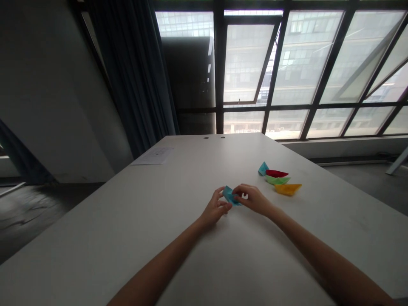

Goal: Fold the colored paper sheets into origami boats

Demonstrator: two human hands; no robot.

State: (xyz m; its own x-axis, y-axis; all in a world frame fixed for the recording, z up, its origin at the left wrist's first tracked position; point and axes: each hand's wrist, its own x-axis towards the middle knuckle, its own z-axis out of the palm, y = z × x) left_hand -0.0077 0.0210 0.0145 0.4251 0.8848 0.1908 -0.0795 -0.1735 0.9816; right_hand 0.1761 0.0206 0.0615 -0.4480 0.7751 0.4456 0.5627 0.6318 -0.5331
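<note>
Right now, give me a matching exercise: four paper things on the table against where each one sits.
1 blue folded paper
2 red paper boat
3 orange paper boat
4 white sheet

A far left edge of the table
B nearest end of the boat row
C between left hand and right hand
D just behind the green paper boat

Pairs: 1-C, 2-D, 3-B, 4-A

The blue piece I hold is thin matt paper, sharply creased. My table is smooth, matt white. The four boats are folded coloured paper.
</note>
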